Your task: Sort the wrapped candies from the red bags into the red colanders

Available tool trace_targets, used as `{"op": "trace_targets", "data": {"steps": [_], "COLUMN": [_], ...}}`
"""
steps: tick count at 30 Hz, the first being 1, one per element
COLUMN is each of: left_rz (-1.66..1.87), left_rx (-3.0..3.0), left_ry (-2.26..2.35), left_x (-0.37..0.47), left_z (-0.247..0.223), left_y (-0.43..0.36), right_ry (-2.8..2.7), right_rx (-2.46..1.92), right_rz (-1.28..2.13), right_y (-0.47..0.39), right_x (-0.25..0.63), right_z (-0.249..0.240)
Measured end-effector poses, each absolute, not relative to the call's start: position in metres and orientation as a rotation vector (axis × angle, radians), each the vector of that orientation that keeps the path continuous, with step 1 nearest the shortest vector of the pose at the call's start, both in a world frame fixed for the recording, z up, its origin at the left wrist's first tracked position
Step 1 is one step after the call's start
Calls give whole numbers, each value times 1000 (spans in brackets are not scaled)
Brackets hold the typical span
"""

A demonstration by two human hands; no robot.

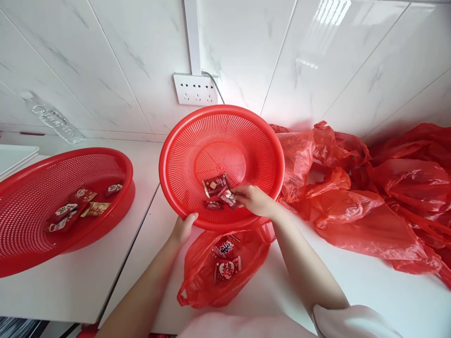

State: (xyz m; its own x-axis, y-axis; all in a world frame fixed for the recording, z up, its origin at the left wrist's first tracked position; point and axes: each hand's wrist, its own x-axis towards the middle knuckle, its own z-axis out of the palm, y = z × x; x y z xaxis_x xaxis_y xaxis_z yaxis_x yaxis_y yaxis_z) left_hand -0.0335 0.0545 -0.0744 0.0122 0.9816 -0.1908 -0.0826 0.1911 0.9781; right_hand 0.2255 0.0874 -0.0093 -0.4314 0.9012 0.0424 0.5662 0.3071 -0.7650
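Observation:
A round red plastic basket point(225, 112) is tilted toward me in the middle, with a few dark red wrapped packets point(215, 184) low inside it. My left hand point(185, 226) grips its lower left rim, thumb over the edge. Inside the basket, my right hand point(254, 199) pinches a small red packet point(229, 198) between thumb and fingers. Below the basket, nearest my body, an open red plastic bag point(197, 281) lies on the white table point(155, 263) and holds two red wrapped packets point(227, 269).
Another red basket point(128, 188) with several packets point(95, 209) stands at the left. Red plastic bags point(352, 211) are heaped along the right. A clear bottle point(56, 122) leans near the tiled wall, which carries a socket strip point(196, 89) with a cable behind the middle basket.

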Motion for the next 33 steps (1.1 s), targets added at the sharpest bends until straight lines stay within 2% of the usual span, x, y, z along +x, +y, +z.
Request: {"op": "trace_targets", "data": {"steps": [11,19,23,26,30,33], "left_rz": [1145,1176,1189,1194,1171,1107], "left_rx": [1044,1061,1081,1086,1171,1241], "left_ry": [1301,1281,1281,1296,1309,1279], "left_x": [-44,-43,-42,-41,-40,-38], "left_z": [-74,-76,-75,-77,-76,-74], "left_y": [64,63,63,62,59,55], "right_ry": [-1809,-2403,-2494,-2428,-2156,-2122], "right_rx": [-1066,-663,-614,-796,-1136,-1179], "right_rz": [1305,1538,1606,1452,885,752], "right_y": [73,56,49,49,63,76], "right_x": [247,234,224,217,197,178], "right_z": [19,43,41,32,2,-30]}}
